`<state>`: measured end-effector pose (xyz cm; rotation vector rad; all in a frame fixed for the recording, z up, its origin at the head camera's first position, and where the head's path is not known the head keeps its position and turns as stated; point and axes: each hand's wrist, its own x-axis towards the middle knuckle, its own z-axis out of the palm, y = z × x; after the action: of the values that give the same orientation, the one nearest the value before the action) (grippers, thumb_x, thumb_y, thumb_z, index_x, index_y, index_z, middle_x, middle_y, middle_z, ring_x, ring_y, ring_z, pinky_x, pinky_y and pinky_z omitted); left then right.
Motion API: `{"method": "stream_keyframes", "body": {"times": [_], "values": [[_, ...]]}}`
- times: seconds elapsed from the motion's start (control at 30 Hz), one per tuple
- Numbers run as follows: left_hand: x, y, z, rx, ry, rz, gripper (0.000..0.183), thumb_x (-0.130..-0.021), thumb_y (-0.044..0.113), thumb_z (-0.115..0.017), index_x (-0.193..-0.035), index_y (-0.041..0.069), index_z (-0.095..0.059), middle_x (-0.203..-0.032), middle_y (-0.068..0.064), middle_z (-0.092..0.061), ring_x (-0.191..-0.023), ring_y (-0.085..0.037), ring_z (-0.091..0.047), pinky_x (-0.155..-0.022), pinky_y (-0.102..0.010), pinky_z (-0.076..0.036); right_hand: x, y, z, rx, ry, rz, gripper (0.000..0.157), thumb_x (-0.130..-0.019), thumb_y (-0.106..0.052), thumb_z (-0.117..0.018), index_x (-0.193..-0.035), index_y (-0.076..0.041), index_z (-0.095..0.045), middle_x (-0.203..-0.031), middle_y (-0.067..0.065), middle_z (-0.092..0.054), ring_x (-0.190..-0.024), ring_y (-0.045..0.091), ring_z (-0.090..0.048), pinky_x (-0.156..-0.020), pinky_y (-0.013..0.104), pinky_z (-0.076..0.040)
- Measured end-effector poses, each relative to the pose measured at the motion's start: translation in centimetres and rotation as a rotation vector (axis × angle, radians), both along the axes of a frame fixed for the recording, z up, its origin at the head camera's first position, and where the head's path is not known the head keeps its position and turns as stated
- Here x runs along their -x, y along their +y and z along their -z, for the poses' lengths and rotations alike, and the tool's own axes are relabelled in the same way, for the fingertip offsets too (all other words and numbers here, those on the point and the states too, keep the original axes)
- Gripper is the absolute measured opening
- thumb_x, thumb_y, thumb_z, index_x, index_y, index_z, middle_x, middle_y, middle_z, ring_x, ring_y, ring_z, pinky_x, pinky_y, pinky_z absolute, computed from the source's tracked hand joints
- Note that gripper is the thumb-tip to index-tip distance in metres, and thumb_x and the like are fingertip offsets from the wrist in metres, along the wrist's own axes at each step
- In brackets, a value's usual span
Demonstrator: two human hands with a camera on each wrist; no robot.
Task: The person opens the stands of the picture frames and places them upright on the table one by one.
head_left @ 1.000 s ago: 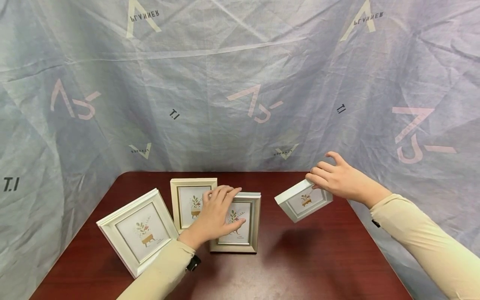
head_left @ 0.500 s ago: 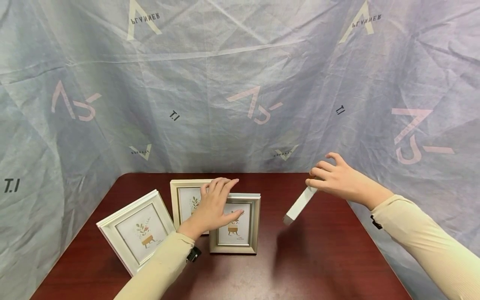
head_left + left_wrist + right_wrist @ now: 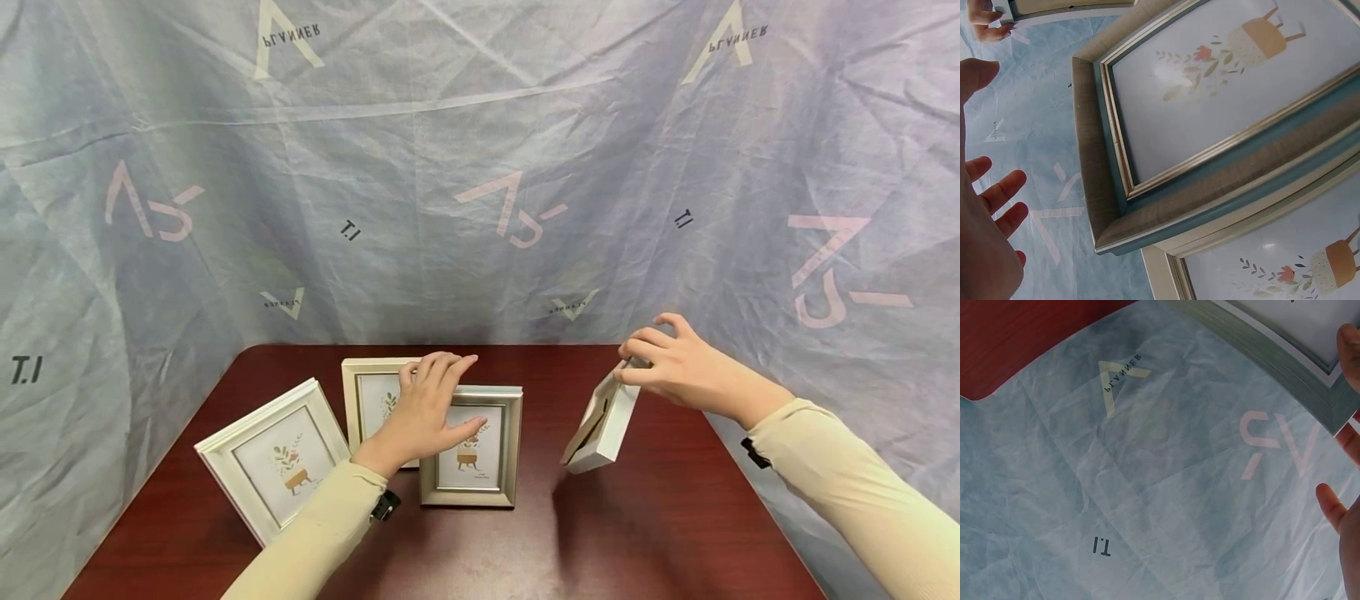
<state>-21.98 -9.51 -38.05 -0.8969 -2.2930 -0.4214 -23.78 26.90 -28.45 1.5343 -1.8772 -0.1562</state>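
Note:
A white picture frame (image 3: 611,429) hangs tilted above the table's right side, and my right hand (image 3: 678,371) grips it by its upper end. Its brown back and stand face left in the head view. In the right wrist view its pale border (image 3: 1272,359) shows at upper right, with my thumb (image 3: 1350,353) against it. My left hand (image 3: 420,417) is over a standing silver-beige picture frame (image 3: 507,450), fingers loosely spread and holding nothing. The left wrist view shows a gap between this hand (image 3: 988,212) and that frame. Behind stands a cream picture frame (image 3: 351,404), partly hidden by the left hand.
Another cream-white picture frame (image 3: 288,467) stands turned at the left, its lower part behind the left sleeve (image 3: 322,525). The dark red table (image 3: 675,525) ends at a grey printed cloth backdrop (image 3: 420,250) behind and at both sides.
My right hand has turned the white picture frame from its front, through edge-on, to show its back. My left hand has risen slightly and stays near the silver-beige frame.

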Motion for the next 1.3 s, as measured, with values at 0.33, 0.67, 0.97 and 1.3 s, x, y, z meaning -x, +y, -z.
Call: {"method": "stream_keyframes", "body": {"times": [0.33,0.67,0.97,1.3], "values": [[-0.2,0.3,-0.2,0.020,-0.009,0.009,0.077,-0.075,0.053,-0.061,-0.137,0.013,-0.036,-0.121,-0.004,-0.043,-0.116,-0.024,-0.034,-0.084,-0.047,-0.022,-0.5,-0.2,-0.3,0.024,-0.022,-0.009,0.034,-0.099,-0.024,-0.029,-0.090,-0.021,-0.061,-0.092,0.005,-0.057,-0.087,0.022,-0.054,-0.077,0.055,-0.031],[-0.5,2.0,0.2,0.079,-0.026,0.031,0.073,-0.077,0.054,-0.058,-0.136,0.015,-0.038,-0.120,-0.002,-0.044,-0.117,-0.022,-0.034,-0.085,-0.049,-0.023,-1.5,-0.8,-0.5,0.068,-0.049,-0.044,0.033,-0.099,-0.023,-0.032,-0.091,-0.019,-0.064,-0.091,0.006,-0.058,-0.087,0.023,-0.055,-0.077,0.055,-0.032],[-0.2,3.8,0.0,0.165,-0.029,0.043,0.070,-0.080,0.055,-0.054,-0.136,0.017,-0.037,-0.124,0.000,-0.041,-0.119,-0.018,-0.029,-0.087,-0.046,-0.021,-2.1,-1.4,-0.8,0.096,-0.047,-0.075,0.031,-0.098,-0.020,-0.035,-0.090,-0.018,-0.064,-0.092,0.007,-0.058,-0.087,0.024,-0.056,-0.077,0.055,-0.032],[-0.1,6.1,0.0,0.241,-0.048,0.067,0.065,-0.083,0.056,-0.048,-0.135,0.018,-0.038,-0.123,0.001,-0.042,-0.121,-0.019,-0.028,-0.089,-0.046,-0.022,-2.3,-2.3,-1.2,0.113,-0.036,-0.106,0.029,-0.098,-0.019,-0.036,-0.090,-0.017,-0.064,-0.093,0.008,-0.059,-0.086,0.025,-0.056,-0.076,0.055,-0.032]]}}
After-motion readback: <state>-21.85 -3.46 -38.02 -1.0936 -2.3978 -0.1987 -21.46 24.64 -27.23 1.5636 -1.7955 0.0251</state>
